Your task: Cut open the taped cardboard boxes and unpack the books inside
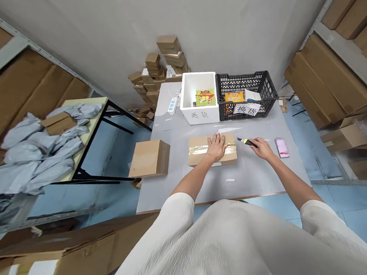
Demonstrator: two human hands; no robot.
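A taped cardboard box [198,152] lies on the grey table in front of me, with shiny tape running along its top. My left hand [216,147] rests flat on the box, fingers spread. In my right hand [260,148] is a utility knife [249,142] with a yellow and black handle, its dark blade pointing left. The blade tip is just off the box's right end, apparently not touching it. Right of that hand lies a pink phone-like object [282,147].
Behind the box stand a white foam bin [199,116] and a black plastic crate [248,110], both holding colourful boxes. Another carton [149,158] sits at the table's left edge. A side table [89,137] carries grey parcels. Cartons are stacked by the wall [232,27].
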